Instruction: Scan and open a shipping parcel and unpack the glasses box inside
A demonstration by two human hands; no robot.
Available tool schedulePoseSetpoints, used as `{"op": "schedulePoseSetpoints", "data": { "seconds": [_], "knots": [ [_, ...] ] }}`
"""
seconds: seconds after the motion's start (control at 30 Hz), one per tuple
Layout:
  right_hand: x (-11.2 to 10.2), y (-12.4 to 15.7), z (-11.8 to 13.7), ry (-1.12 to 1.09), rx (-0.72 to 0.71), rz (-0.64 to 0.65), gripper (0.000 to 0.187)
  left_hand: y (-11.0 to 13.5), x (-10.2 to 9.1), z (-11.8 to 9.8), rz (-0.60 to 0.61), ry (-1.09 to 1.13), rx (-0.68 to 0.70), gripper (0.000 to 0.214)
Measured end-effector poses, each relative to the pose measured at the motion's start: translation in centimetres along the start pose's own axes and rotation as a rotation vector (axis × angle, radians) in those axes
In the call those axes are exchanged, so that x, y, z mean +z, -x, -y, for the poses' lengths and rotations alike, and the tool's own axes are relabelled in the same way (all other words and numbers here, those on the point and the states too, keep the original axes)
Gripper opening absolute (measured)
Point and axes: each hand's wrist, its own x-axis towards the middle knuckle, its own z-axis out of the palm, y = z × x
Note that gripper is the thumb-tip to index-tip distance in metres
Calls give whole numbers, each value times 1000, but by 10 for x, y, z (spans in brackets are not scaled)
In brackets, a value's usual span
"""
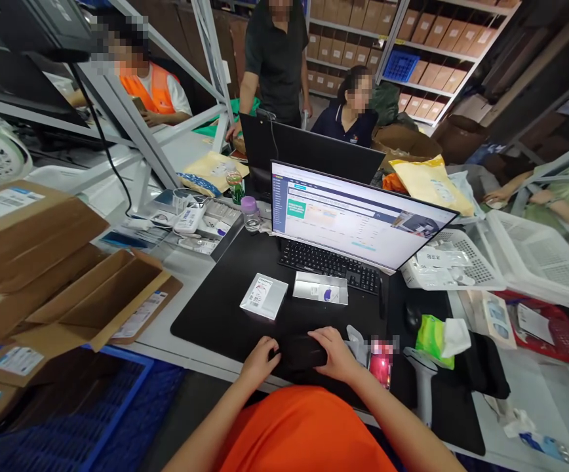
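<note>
We seem mid-handling: our right hand (332, 354) grasps the black case (300, 353) by the desk mat (215, 301)'s near edge; whether our left hand (261, 360), curled at its other end, grips, we cannot tell. Turning it likely needs both.

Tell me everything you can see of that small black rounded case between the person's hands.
The small black rounded case looks matt, perhaps fabric or soft plastic, with softly curved edges and no bright marking that I can make out. It sits crosswise near the front edge of the large black desk mat, into which its dark outline blends. The bare right hand grips its right end; the bare left hand is at its left end. Whether it is open or zipped, I cannot tell.
</note>
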Motion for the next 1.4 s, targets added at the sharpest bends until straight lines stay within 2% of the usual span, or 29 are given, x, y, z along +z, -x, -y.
{"op": "schedulePoseSetpoints", "data": {
  "seconds": [0.27,0.4,0.53,0.67,0.77,0.87,0.97,1.0,1.07,1.1,1.2,1.27,1.33,1.4],
  "knots": [
    [2,-7,5,24,44,-1,88,6,-21,-15,32,-241,-44,27],
    [6,-11,6,52,60,23,88,20,-32,-34,35,-374,-20,37],
    [19,-20,12,81,81,33,89,26,-30,-67,71,-444,99,42],
    [29,-21,14,88,91,14,86,9,-20,-99,148,-483,264,40],
    [33,-18,15,65,52,9,84,-1,-20,-109,200,-473,349,32],
    [36,-18,18,23,17,-14,65,-1,-28,-100,220,-436,391,27],
    [35,-25,24,-11,18,-65,47,3,-28,-75,91,-253,400,25],
    [34,-27,26,-17,12,-78,44,3,-24,-65,19,-148,397,32],
    [31,-31,29,-37,0,-113,40,-2,-11,-42,-88,20,361,67],
    [29,-32,31,-51,-3,-136,39,-7,-4,-31,-103,72,355,71],
    [24,-26,26,-75,-11,-197,38,-26,14,-4,-34,118,357,65],
    [22,-14,13,-66,7,-228,38,-36,17,7,26,101,365,67],
    [20,4,-5,-85,136,-307,35,-39,12,11,59,84,364,71],
    [19,22,-22,-171,362,-455,29,-35,5,8,33,71,329,64]
  ]
}}
